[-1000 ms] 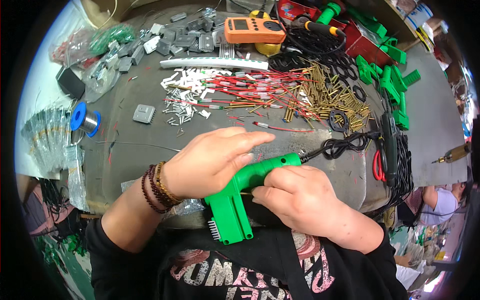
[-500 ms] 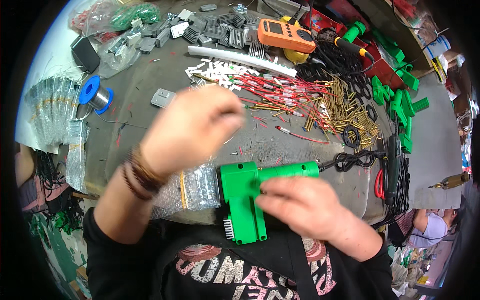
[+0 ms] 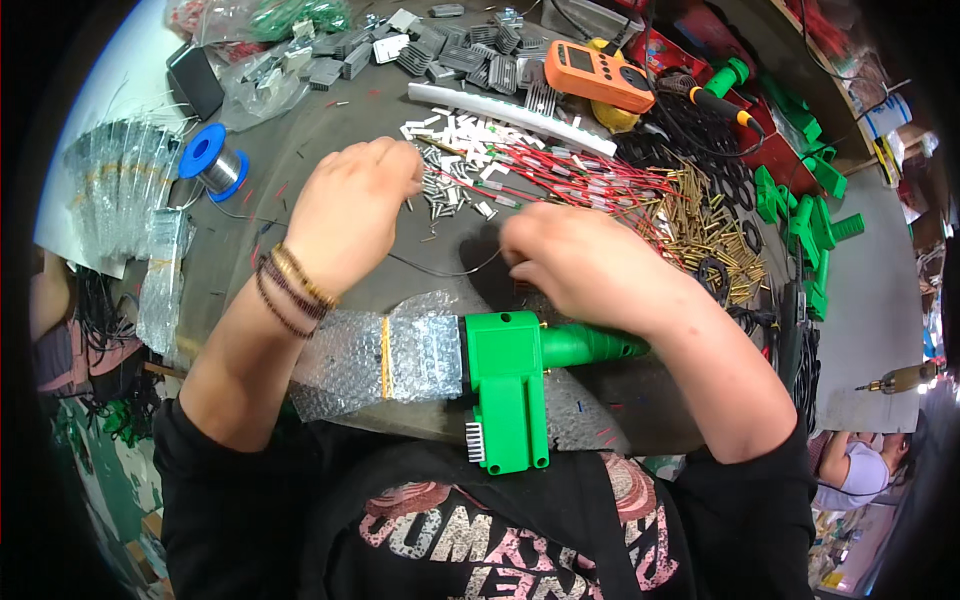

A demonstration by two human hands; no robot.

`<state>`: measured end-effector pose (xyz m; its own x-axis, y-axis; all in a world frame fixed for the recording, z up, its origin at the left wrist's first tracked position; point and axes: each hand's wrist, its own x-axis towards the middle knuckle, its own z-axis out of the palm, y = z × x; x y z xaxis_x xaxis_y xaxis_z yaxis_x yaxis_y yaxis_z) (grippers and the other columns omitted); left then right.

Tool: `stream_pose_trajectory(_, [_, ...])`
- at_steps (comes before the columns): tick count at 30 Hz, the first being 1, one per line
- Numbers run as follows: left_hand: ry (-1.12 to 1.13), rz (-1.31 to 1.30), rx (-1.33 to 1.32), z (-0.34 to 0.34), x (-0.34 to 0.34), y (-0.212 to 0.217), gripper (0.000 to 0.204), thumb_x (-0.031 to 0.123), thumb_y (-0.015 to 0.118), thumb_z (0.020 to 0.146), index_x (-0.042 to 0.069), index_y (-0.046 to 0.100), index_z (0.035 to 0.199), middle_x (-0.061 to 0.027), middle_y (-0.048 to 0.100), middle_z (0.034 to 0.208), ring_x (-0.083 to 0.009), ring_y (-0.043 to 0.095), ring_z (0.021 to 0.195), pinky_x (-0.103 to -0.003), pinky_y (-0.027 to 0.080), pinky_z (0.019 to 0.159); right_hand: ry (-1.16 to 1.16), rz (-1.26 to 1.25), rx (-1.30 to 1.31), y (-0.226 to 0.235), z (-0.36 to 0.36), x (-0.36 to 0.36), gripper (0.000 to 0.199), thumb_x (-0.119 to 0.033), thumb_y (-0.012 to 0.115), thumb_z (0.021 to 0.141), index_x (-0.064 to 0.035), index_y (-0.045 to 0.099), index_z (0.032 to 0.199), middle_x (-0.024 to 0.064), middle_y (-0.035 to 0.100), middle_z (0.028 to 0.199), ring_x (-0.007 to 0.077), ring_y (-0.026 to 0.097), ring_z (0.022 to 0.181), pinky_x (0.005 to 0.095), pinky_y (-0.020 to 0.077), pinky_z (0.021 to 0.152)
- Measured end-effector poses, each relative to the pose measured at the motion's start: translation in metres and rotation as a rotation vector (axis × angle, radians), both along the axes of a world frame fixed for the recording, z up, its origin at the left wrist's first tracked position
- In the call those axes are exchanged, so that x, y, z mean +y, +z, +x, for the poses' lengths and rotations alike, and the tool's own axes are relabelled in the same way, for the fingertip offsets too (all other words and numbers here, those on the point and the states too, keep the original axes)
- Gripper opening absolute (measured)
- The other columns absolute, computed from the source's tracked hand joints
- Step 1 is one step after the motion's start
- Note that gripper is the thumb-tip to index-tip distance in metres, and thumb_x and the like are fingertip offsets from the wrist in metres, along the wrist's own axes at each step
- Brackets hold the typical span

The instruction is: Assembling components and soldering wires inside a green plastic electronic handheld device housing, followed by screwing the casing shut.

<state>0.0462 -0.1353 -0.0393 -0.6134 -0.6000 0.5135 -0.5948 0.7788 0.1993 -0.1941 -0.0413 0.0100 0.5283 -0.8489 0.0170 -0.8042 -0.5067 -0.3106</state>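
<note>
My left hand (image 3: 355, 205) is held over the table with its fingers curled, beside a small pile of silver screws (image 3: 440, 195). What its fingertips pinch, if anything, is hidden. To the right my right hand (image 3: 580, 255) hangs with the fingers bent and pressed together; I cannot see anything between them. Below it lies a green plastic pistol-shaped tool housing (image 3: 503, 385), at the table's near edge against my front, its handle (image 3: 580, 346) pointing right, partly under my right forearm. A bubble-wrapped pack (image 3: 345, 360) with a yellow band touches its left side.
A blue solder spool (image 3: 215, 162) stands left, its wire trailing between my hands. Farther back are red wires (image 3: 570, 175), brass-coloured rods (image 3: 715, 230), grey heat sinks (image 3: 460, 58) and an orange multimeter (image 3: 598, 77). A soldering iron (image 3: 715, 105) and green parts (image 3: 815, 225) lie right.
My left hand has moved left to beside the screws. My right hand has left the green housing and risen away from me. The whole view has shifted slightly.
</note>
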Motion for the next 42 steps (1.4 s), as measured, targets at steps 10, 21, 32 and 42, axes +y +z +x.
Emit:
stream_pose_trajectory(10, [-0.778,0.282,0.165,0.007,0.144,0.031,0.016,0.021,0.078,0.074,0.012,0.068,0.081,-0.0011,0.066,0.09,-0.0187,0.064,0.082,-0.034,0.051,0.074,0.111,0.317,-0.535,0.021,0.004,0.128,0.023,-0.002,0.072,0.076,-0.0077,0.068,0.099,0.0057,0.063,0.101,0.0266,0.064,0.092,0.0365,0.0558,0.077])
stream_pose_trajectory(21, [-0.74,0.084,0.273,0.013,0.143,0.011,0.021,0.024,0.08,0.073,0.012,0.07,0.086,-0.0007,0.066,0.095,-0.0182,0.063,0.082,-0.033,0.05,0.071,0.375,-0.159,-0.201,0.026,0.01,0.137,0.023,-0.011,0.069,0.074,-0.0041,0.073,0.096,0.01,0.07,0.101,0.0246,0.068,0.089,0.0348,0.0603,0.074])
stream_pose_trajectory(32, [-0.059,0.243,0.129,-0.011,0.022,0.012,0.014,0.016,0.072,0.085,0.003,0.066,0.088,-0.0128,0.064,0.082,-0.0339,0.064,0.082,-0.043,0.051,0.074,-0.007,-0.203,-0.031,-0.016,-0.005,-0.031,0.015,-0.014,0.067,0.087,-0.006,0.07,0.098,0.0125,0.069,0.096,0.0343,0.067,0.098,0.0464,0.0542,0.083])
stream_pose_trajectory(42, [0.073,0.262,-0.115,-0.015,0.017,0.008,0.019,0.014,0.074,0.084,0.004,0.062,0.096,-0.0106,0.066,0.087,-0.027,0.066,0.083,-0.04,0.051,0.075,-0.178,0.072,-0.073,0.0,0.007,-0.028,0.012,-0.01,0.069,0.084,-0.0042,0.069,0.095,0.0153,0.07,0.094,0.0324,0.068,0.094,0.0436,0.0538,0.082])
